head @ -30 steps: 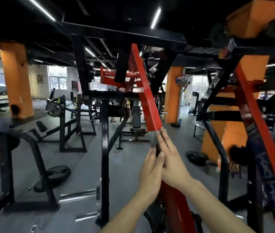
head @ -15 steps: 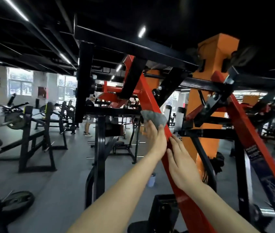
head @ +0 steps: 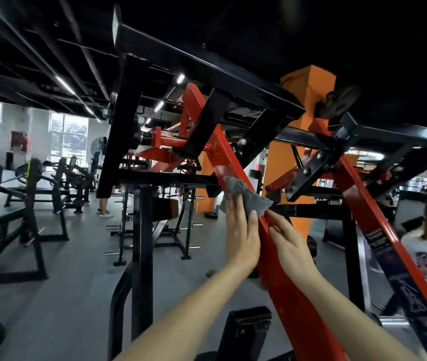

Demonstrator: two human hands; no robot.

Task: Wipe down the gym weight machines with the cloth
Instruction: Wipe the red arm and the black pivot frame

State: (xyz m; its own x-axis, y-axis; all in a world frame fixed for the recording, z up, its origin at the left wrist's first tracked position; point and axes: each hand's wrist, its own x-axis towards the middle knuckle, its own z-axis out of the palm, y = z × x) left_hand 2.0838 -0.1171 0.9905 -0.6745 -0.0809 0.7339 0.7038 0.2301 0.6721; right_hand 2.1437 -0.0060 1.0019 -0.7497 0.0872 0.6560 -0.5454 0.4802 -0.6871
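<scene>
The left hand point(head: 242, 238), fingers straight, is pressing the crumpled grey cloth point(head: 246, 195) against the slanted red steel beam point(head: 282, 295). The right hand point(head: 292, 243), fingers extended, is touching the beam's right side just beside the cloth.

A single wide-angle view from the head looks forward and slightly upward, close behind the fingers point(head: 236, 207) at mid-frame. The red beam point(head: 233, 162) climbs beyond the fingers, and the gym floor point(head: 58, 290) spreads to their left.
</scene>
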